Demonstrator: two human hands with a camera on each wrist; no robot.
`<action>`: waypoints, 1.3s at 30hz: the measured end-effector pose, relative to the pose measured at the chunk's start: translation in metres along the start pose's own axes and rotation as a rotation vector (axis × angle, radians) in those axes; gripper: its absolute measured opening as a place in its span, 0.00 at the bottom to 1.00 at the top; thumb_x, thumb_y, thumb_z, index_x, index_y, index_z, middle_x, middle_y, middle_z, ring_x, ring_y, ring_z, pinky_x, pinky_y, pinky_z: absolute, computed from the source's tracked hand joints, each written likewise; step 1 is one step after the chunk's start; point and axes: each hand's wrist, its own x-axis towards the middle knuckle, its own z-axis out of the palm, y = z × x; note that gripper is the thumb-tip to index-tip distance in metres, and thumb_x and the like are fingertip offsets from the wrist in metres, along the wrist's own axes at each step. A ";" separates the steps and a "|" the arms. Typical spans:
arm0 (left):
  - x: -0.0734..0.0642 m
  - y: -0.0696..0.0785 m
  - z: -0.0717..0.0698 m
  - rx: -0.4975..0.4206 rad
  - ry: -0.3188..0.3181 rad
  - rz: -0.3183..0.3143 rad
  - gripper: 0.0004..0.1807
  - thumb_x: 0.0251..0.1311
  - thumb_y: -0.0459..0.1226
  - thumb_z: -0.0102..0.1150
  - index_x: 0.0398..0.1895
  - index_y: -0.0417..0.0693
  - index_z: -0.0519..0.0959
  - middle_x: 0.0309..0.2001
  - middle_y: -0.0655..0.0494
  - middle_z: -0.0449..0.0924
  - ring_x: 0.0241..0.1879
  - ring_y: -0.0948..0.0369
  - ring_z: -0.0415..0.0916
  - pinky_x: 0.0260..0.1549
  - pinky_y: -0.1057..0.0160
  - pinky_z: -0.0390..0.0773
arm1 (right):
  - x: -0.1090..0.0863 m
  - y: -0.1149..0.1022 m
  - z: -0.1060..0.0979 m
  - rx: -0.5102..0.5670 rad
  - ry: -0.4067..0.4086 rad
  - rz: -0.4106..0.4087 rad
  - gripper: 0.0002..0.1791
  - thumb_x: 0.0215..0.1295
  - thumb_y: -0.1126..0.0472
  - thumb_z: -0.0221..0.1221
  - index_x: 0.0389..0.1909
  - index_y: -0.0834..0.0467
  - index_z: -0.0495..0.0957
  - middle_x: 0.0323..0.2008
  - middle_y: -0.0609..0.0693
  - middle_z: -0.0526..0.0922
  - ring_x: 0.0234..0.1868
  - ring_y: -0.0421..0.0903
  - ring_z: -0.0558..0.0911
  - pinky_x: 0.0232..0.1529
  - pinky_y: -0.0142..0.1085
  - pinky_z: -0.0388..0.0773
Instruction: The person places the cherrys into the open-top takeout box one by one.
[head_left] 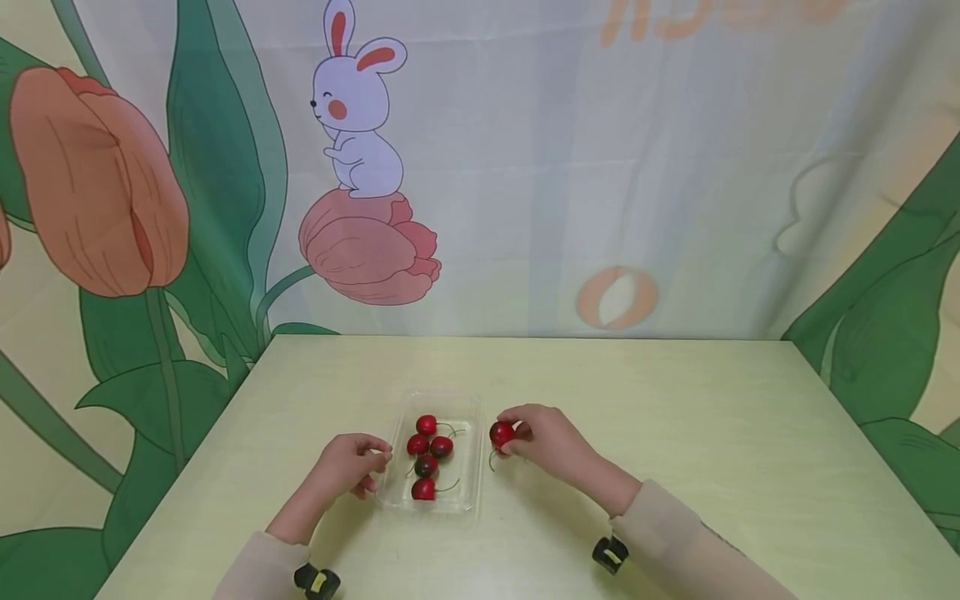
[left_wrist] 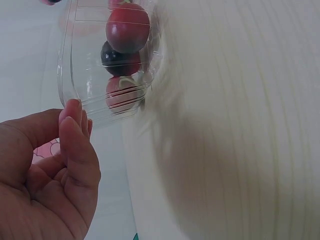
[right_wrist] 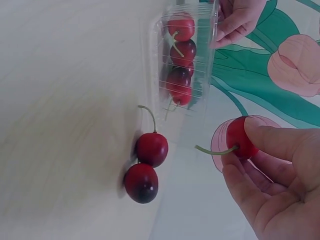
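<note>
Head view, lower centre: left hand (head_left: pixel 348 467) pinching edge of clear tray (head_left: pixel 470 458); 5 cherries (head_left: pixel 442 447) lying inside; right hand (head_left: pixel 551 442) pinching 1 more cherry (head_left: pixel 501 432). Right wrist view, lower middle: 2 loose cherries (right_wrist: pixel 152 149) resting on counter (right_wrist: pixel 65 150).

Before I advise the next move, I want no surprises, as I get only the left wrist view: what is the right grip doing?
Observer: The right grip pinches one cherry, just outside the clear container.
Operator: How many can you count inside the container?
Observer: Five cherries, going by the head view.
Operator: Any lying loose elsewhere?
Observer: Yes, the right wrist view shows two loose cherries on the table, touching or nearly so.
</note>
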 end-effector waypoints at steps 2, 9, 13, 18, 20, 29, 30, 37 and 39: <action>0.000 0.000 0.000 -0.001 -0.001 -0.002 0.12 0.69 0.34 0.59 0.49 0.33 0.82 0.32 0.48 0.81 0.18 0.62 0.73 0.19 0.67 0.79 | 0.001 -0.002 0.000 -0.002 -0.001 0.000 0.20 0.60 0.69 0.69 0.54 0.67 0.82 0.46 0.58 0.88 0.40 0.45 0.88 0.39 0.31 0.82; -0.001 -0.001 0.000 0.006 0.002 -0.002 0.12 0.69 0.34 0.59 0.50 0.33 0.81 0.33 0.47 0.82 0.18 0.62 0.73 0.19 0.66 0.79 | 0.008 -0.009 -0.002 -0.016 -0.001 -0.010 0.19 0.61 0.71 0.67 0.54 0.66 0.83 0.44 0.57 0.88 0.39 0.45 0.86 0.35 0.28 0.80; -0.001 -0.001 0.000 0.001 0.000 0.000 0.13 0.69 0.34 0.59 0.50 0.33 0.81 0.33 0.47 0.82 0.18 0.62 0.73 0.19 0.66 0.79 | 0.011 -0.012 -0.002 -0.007 -0.005 -0.006 0.19 0.62 0.71 0.66 0.54 0.65 0.82 0.43 0.57 0.89 0.40 0.45 0.86 0.34 0.27 0.79; -0.001 0.000 0.000 -0.006 -0.008 0.008 0.13 0.69 0.33 0.59 0.50 0.32 0.81 0.32 0.48 0.81 0.18 0.62 0.73 0.19 0.66 0.78 | 0.015 -0.016 -0.003 -0.012 -0.010 -0.009 0.19 0.63 0.70 0.65 0.55 0.64 0.82 0.44 0.56 0.88 0.40 0.45 0.85 0.34 0.27 0.79; -0.001 0.001 -0.001 -0.011 -0.010 0.011 0.13 0.68 0.33 0.59 0.50 0.31 0.81 0.32 0.48 0.81 0.18 0.63 0.73 0.18 0.66 0.78 | 0.016 -0.018 -0.003 -0.010 -0.010 -0.009 0.19 0.63 0.70 0.65 0.56 0.64 0.82 0.45 0.57 0.88 0.41 0.46 0.85 0.33 0.27 0.79; 0.000 0.000 -0.002 -0.014 -0.008 0.005 0.12 0.68 0.33 0.59 0.49 0.33 0.81 0.32 0.48 0.81 0.18 0.63 0.73 0.18 0.66 0.78 | 0.023 -0.029 -0.003 -0.027 -0.012 -0.019 0.19 0.64 0.65 0.68 0.56 0.60 0.83 0.48 0.53 0.88 0.46 0.48 0.86 0.50 0.41 0.85; 0.000 0.000 -0.002 -0.013 -0.008 0.004 0.12 0.68 0.33 0.59 0.49 0.33 0.81 0.32 0.48 0.81 0.18 0.63 0.73 0.18 0.66 0.78 | 0.024 -0.029 -0.002 -0.023 -0.014 -0.022 0.19 0.63 0.65 0.68 0.56 0.60 0.83 0.48 0.53 0.88 0.46 0.48 0.86 0.51 0.42 0.85; 0.000 0.000 -0.002 -0.008 -0.012 0.004 0.12 0.68 0.33 0.58 0.49 0.32 0.81 0.32 0.47 0.81 0.18 0.62 0.73 0.19 0.67 0.78 | 0.030 -0.034 0.001 0.006 -0.033 -0.031 0.19 0.63 0.65 0.68 0.56 0.60 0.82 0.48 0.53 0.88 0.48 0.49 0.86 0.55 0.45 0.84; 0.000 0.000 -0.002 -0.010 -0.013 0.005 0.12 0.68 0.33 0.58 0.49 0.32 0.81 0.32 0.47 0.81 0.18 0.62 0.73 0.19 0.66 0.78 | 0.032 -0.037 0.002 0.016 -0.040 -0.025 0.19 0.64 0.65 0.68 0.56 0.59 0.82 0.48 0.53 0.88 0.49 0.49 0.86 0.56 0.45 0.84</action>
